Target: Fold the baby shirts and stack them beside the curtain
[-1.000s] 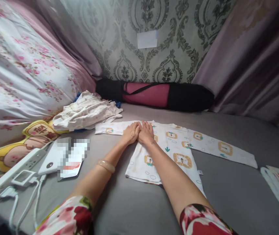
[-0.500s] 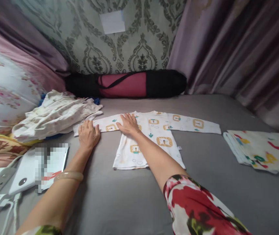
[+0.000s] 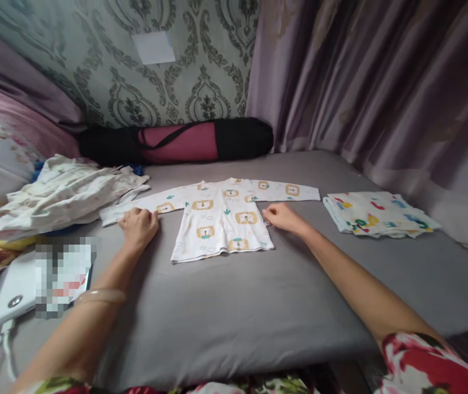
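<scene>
Seems they're straightening the shirt [image 3: 217, 219] — left hand [image 3: 138, 227] bent over one sleeve [image 3: 154, 202], grip hidden, right hand [image 3: 281, 217] seemingly pinching the side edge [image 3: 265, 225] — next calling for gentle tension

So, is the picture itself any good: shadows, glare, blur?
Head view: soft light, no strong glare on the shirt, its prints fairly clear; head view: a shadow on the grey sheet beside the left forearm; head view: pixel blocks hiding something beside the white device; head view: the right curtain darkens toward the top corner.
</scene>
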The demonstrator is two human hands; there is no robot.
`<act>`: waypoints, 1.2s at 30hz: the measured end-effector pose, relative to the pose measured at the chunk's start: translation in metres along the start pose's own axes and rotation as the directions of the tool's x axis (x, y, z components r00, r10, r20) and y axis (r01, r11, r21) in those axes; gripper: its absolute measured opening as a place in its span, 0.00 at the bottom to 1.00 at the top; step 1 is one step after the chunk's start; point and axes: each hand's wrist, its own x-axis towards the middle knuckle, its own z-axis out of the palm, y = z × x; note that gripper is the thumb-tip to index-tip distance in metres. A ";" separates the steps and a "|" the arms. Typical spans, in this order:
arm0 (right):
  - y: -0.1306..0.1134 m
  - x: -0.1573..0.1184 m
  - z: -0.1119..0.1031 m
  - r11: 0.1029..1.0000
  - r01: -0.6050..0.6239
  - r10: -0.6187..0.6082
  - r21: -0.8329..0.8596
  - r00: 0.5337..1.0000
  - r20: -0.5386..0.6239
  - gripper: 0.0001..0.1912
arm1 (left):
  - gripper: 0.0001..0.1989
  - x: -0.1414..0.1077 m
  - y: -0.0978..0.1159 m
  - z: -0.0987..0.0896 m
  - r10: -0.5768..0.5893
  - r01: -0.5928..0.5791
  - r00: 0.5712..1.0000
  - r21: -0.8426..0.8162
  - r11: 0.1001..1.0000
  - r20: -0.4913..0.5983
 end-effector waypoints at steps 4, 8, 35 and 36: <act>0.006 -0.035 0.003 0.955 -0.102 0.115 -0.278 0.993 0.029 0.17 | 0.25 -0.028 0.025 -0.012 -0.009 0.042 0.960 -0.113 0.993 0.279; -0.006 -0.055 0.018 0.909 -0.121 0.126 -0.399 0.992 -0.013 0.13 | 0.25 -0.059 0.035 -0.020 0.062 0.018 0.928 -0.211 0.977 0.368; -0.011 -0.076 0.019 0.918 -0.100 0.097 -0.384 0.995 -0.028 0.10 | 0.18 -0.070 0.028 -0.046 0.118 0.230 0.818 -0.507 0.831 0.564; -0.013 -0.077 0.020 0.913 -0.102 0.098 -0.394 0.995 -0.031 0.10 | 0.18 -0.066 0.029 -0.047 0.126 0.233 0.800 -0.498 0.835 0.586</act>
